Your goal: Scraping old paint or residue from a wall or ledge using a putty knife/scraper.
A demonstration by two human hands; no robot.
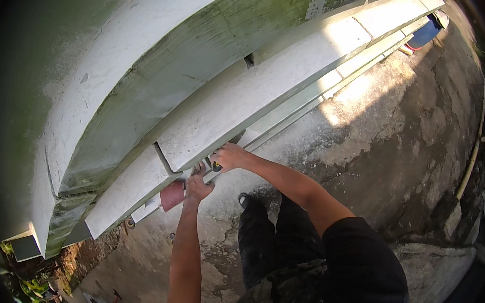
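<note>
My right hand (230, 156) is closed around a tool with a black-and-yellow handle (217, 166) just below the edge of a long white concrete ledge (237, 108). The tool's working end is hidden under the ledge. Close by on the left, my left hand (199, 186) reaches up to the same ledge's underside. Its fingertips are partly hidden, and whether they grip anything cannot be told. Beside its wrist is a flat dull-red piece (172, 196), its material unclear. A dark joint (163, 158) cuts across the ledge above this piece.
A green-stained wall band (180, 72) curves above the ledge. Cracked concrete ground (398, 156) carries pale dust near my feet. A blue container (426, 32) stands at the ledge's far end. Along the right side runs a thin pipe (469, 167). Plants (33, 289) grow at lower left.
</note>
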